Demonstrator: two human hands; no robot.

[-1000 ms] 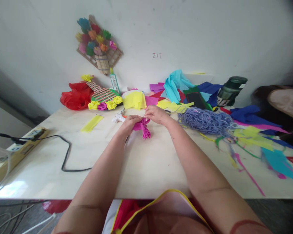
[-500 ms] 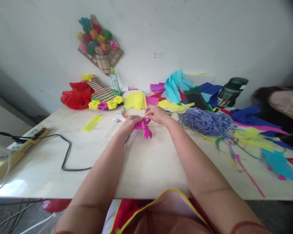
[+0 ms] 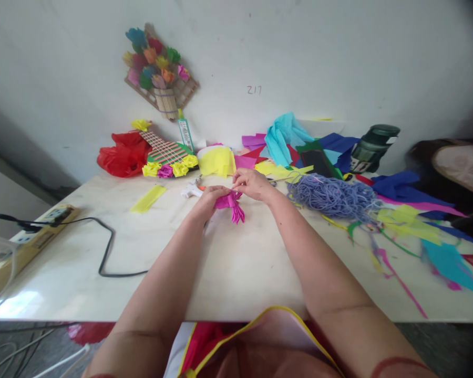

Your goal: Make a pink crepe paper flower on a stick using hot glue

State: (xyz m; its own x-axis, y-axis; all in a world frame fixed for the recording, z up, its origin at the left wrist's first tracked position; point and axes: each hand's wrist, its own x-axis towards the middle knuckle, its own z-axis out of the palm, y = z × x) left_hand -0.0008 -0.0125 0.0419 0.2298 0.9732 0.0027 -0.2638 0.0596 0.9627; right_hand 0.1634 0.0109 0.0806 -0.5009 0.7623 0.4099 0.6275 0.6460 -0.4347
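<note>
Over the middle of the table, a bright pink piece of pleated crepe paper (image 3: 237, 210) is held between both hands, its fanned end hanging down. My left hand (image 3: 213, 199) is closed on its left part. Just to the right, my right hand (image 3: 249, 182) pinches the paper's upper edge with thumb and fingertips; the exact grip point is partly hidden. Beside the left hand lies a white glue gun (image 3: 191, 190) with an orange part near its tip. A yellow paper strip (image 3: 148, 199) rests farther left.
A tangled heap of blue-grey string (image 3: 333, 195) lies right of the hands. Coloured paper sheets (image 3: 216, 160) cover the back. A dark green bottle (image 3: 374, 148) stands at back right. The power strip (image 3: 31, 241) and its black cable (image 3: 109, 247) occupy the left side.
Both hands stay in nearly the same place with the pink crepe paper between them. Only slight finger movement shows, along with a tiny shift of the whole view.
</note>
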